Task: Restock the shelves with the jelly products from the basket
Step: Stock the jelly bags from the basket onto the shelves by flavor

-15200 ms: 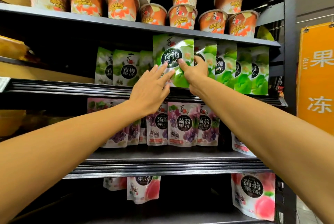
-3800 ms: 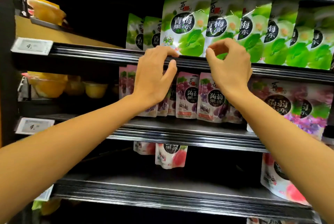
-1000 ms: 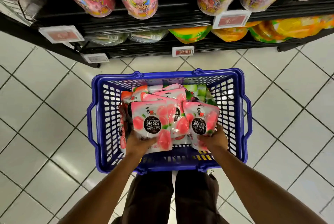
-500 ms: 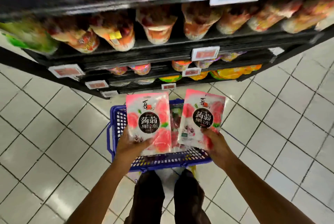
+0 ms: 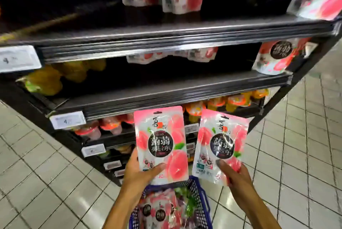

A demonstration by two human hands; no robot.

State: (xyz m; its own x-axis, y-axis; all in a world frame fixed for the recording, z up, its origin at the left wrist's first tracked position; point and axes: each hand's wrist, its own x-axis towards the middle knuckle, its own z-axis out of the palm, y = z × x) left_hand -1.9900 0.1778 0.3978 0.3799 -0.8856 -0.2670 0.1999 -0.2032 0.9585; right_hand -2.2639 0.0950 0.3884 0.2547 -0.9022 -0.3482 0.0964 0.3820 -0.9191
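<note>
Two peach jelly pouches were held clear of the basket (image 5: pixel 202 196), one in each hand. The left pouch (image 5: pixel 160 143) was pinched at its lower edge by the left hand (image 5: pixel 137 175), with the thumb laid across the printed front and the fingers behind. The right pouch (image 5: pixel 221 145) was pinched likewise by the right hand (image 5: pixel 236 177), near its lower right corner. Both pouches were carried with the long axis roughly upright, hang-hole end uppermost and printed face toward the camera. The right pouch was tilted slightly to the right. The two were just beside each other, not touching.

The destination was judged to lie above and ahead of both grips. Matching peach pouches were standing on the middle shelf (image 5: pixel 166 88): a central group (image 5: pixel 172 56) set well back (largely hidden by the shelf lip above) and a front pouch (image 5: pixel 273 56) at the right end, with a dark gap between them. More were visible on the upper shelf (image 5: pixel 166 31). The left hand was nearer the central group, and the right hand nearer the front pouch. As each pouch was held by its base, a lift up and forward was judged sufficient, with the base set down first and no re-gripping needed. Further pouches were lying in the basket.
</note>
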